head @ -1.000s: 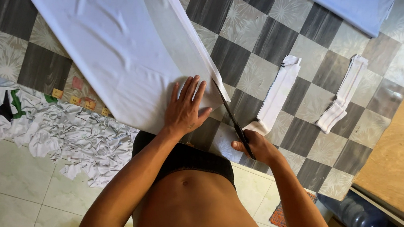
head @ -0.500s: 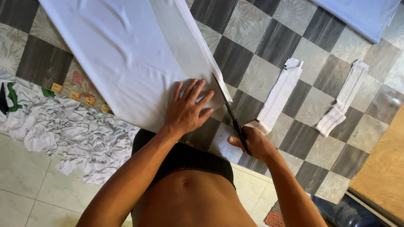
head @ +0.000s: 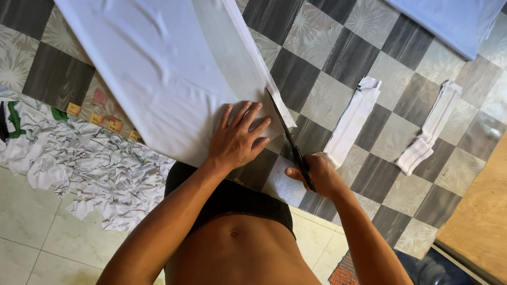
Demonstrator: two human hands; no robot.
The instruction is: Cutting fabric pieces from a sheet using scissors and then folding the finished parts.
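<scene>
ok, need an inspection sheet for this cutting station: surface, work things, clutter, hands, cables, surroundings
Surface: table covered in a grey and pale checkered sheet.
Job's things: white cloth spread flat; black scissors at its right edge, cutting along it and splitting off a narrow strip.
Clutter: two folded white strip bundles; pale blue fabric at the far corner; small coloured tags near the front edge.
Grippers: left hand flat on the cloth, fingers spread; right hand closed on the scissor handles.
Cables: nothing seen.
Surroundings: heap of cloth scraps at left; wooden surface and a water bottle at right.
</scene>
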